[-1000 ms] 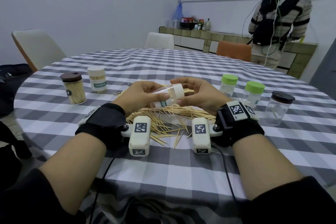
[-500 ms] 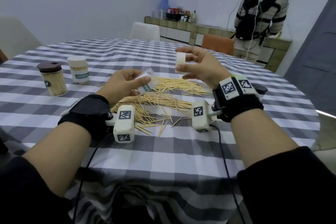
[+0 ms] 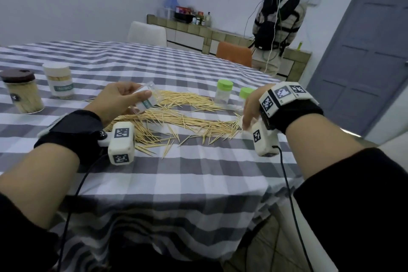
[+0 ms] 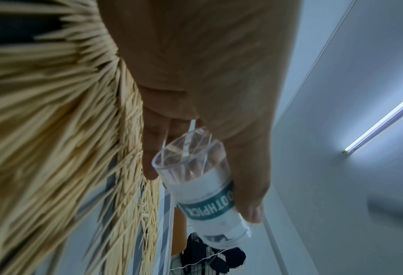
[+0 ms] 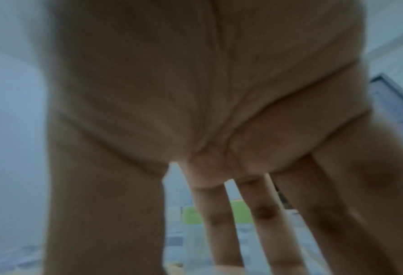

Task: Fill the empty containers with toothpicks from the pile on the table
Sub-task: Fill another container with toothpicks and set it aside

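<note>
The task is about in the middle, as I judge it. On the left of the bench (image 3: 198, 68) stand two jars full of toothpicks, one with a brown lid (image 3: 22, 91) and one with a white lid (image 3: 59, 80). These two look finished.

The left hand (image 3: 117, 100) has its grip closed around one clear jar (image 3: 148, 97). This jar is open, without a lid, it is tilted above the pile (image 3: 176, 115), and it looks empty (in the left wrist view I see only reflections inside).

The right hand (image 3: 250, 110) reaches down to the bench at the right end of the pile. Its fingers are spread and fairly straight in the right wrist view, so its grip looks open. Something white is under the fingertips, but I cannot tell what it is.

Behind this hand stand two jars with green lids (image 3: 224, 94), and they look empty.

So I count five jars: two full, three left to fill. The pile is one, large, and lies loose across the middle of the bench.
</note>
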